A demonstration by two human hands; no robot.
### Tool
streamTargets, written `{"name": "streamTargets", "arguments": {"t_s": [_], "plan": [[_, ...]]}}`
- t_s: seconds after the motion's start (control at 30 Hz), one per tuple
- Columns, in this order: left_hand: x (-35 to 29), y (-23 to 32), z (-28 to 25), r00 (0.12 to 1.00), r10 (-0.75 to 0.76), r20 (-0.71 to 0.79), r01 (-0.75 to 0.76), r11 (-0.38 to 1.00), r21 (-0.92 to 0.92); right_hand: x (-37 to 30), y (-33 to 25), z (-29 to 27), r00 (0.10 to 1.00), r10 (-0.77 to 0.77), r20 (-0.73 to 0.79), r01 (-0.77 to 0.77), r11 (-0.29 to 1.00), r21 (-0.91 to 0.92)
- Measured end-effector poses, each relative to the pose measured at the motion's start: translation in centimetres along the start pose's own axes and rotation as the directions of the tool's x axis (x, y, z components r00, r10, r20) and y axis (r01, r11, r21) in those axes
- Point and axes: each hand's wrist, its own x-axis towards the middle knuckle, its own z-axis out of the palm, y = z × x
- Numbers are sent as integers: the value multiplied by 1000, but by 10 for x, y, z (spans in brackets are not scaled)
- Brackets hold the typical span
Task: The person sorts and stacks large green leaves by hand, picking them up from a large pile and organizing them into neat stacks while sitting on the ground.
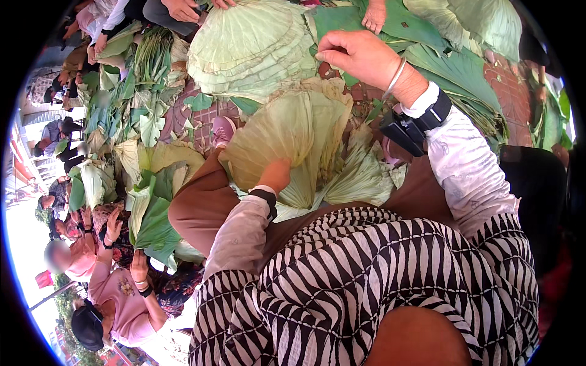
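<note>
Lays left hand (278, 175) on the near pale leaves (262, 137), spread like a fan between the bent knees. Brings left forearm from the near left, low, pointing forward and a little to the right. Cannot tell the state of this grip, because of fingers partly hidden at the leaf. Stretches right arm forward from the near right, farther than the left one. Turns right hand (357, 56) to the left, back of it upward, with thumb and fingers curved inward. Cannot tell about anything pinched there. Wears on right wrist a bracelet (395, 77) and, nearer, a black band (438, 111). Has the far pile (250, 52) to the left of right hand, green leaves (455, 85) to the right, another person's hand (374, 16) just beyond.
</note>
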Motion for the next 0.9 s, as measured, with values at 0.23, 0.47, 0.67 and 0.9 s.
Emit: {"name": "streamTargets", "arguments": {"t_s": [0.23, 0.47, 0.67, 0.9], "plan": [[7, 13, 66, 940, 153, 304, -160, 987, -3, -4, -10, -2, 998, -46, 51, 46, 999, -3], [6, 7, 69, 775, 287, 563, -236, 958, -164, -6, -14, -6, 996, -42, 80, 46, 998, -43], [35, 15, 52, 979, -164, 122, 183, 969, -167, -13, 4, -5, 998, -58, 40, 68, 948, -312], [48, -6, 78, 925, 182, 334, -116, 971, -209, -26, -8, 33, 878, -97, 468, 274, 904, -328]]}}
